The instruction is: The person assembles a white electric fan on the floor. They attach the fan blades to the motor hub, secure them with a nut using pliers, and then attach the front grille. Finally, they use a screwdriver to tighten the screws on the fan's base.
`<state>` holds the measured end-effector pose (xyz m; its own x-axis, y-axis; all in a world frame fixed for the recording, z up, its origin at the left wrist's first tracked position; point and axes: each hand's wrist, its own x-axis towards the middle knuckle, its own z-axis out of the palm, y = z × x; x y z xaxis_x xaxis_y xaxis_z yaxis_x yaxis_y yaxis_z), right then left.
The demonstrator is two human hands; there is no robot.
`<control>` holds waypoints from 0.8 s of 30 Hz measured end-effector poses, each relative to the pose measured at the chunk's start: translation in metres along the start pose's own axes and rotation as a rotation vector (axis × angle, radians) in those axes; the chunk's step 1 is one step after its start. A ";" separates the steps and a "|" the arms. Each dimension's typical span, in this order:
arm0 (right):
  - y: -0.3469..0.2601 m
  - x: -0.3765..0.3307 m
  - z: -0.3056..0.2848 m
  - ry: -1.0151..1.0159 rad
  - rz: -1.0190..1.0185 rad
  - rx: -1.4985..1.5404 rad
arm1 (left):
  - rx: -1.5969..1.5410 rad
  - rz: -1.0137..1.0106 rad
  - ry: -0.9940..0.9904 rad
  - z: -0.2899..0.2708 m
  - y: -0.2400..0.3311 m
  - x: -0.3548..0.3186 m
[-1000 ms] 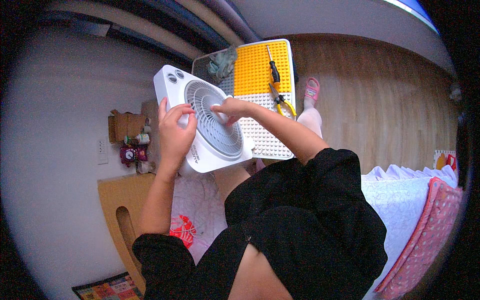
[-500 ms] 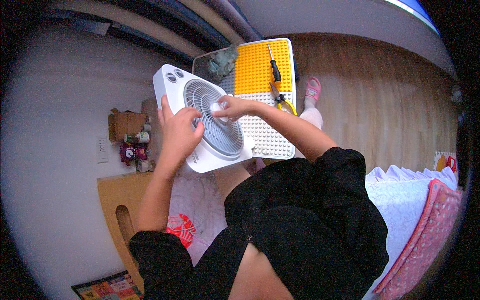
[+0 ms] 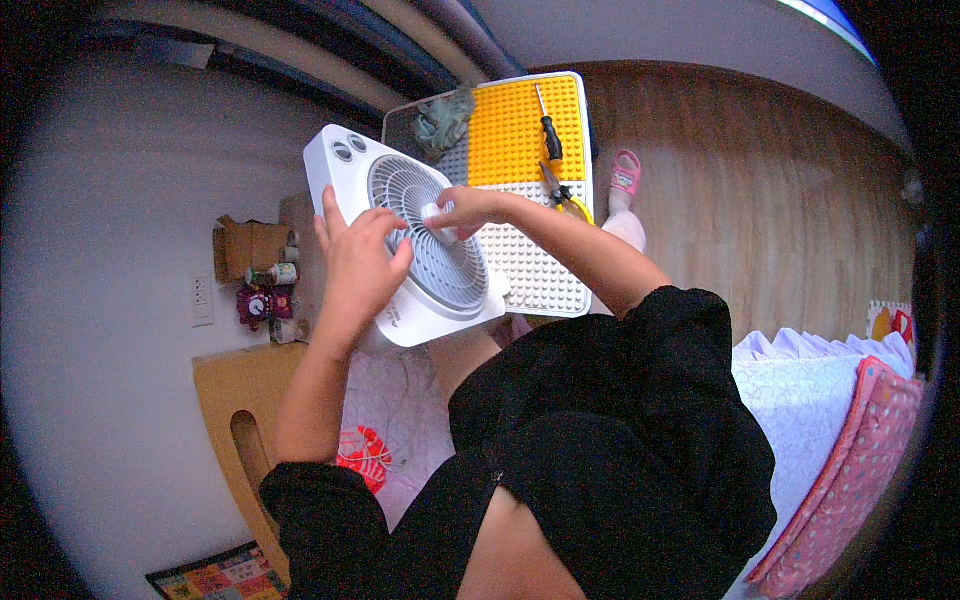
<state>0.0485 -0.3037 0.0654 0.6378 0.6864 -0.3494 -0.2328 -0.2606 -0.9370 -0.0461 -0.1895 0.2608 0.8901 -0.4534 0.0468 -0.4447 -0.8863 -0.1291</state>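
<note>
A white box fan (image 3: 470, 268) with a round grey grille and two dark knobs at its far left corner stands tilted in front of me. My left hand (image 3: 362, 255) lies over its left side, some fingers along the white frame, the forefinger and thumb bent at the grille's edge. With its fingertips, my right hand (image 3: 468, 210) grips the round white centre cap (image 3: 438, 224) of the grille. The fan's back is hidden.
Behind the fan, a studded toy-brick table (image 3: 540, 265) bears a screwdriver (image 3: 551, 138), yellow-handled pliers (image 3: 565, 192) and a crumpled greenish plastic bag (image 3: 443, 122). To the left are a cardboard box (image 3: 250, 250) and a tan panel (image 3: 222, 385); a pink padded mat (image 3: 850, 475) lies at right.
My right hand has shifted slightly at the centre cap, and more of the cap shows now. The left hand stays in place on the fan.
</note>
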 end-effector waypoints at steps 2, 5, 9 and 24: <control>0.014 -0.001 0.001 0.142 -0.334 -0.276 | -0.013 0.003 0.004 -0.003 0.001 0.001; 0.007 -0.012 0.009 0.097 -0.282 -0.070 | -0.022 -0.004 0.002 -0.003 -0.001 -0.002; -0.001 -0.011 0.004 -0.036 -0.002 0.221 | -0.052 0.016 0.018 0.001 -0.003 -0.001; 0.005 -0.023 0.008 0.086 -0.255 -0.020 | -0.054 0.014 0.017 -0.001 -0.003 0.000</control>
<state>0.0270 -0.3155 0.0685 0.7345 0.6713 -0.0990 -0.0421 -0.1006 -0.9940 -0.0450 -0.1872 0.2618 0.8821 -0.4669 0.0619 -0.4623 -0.8835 -0.0762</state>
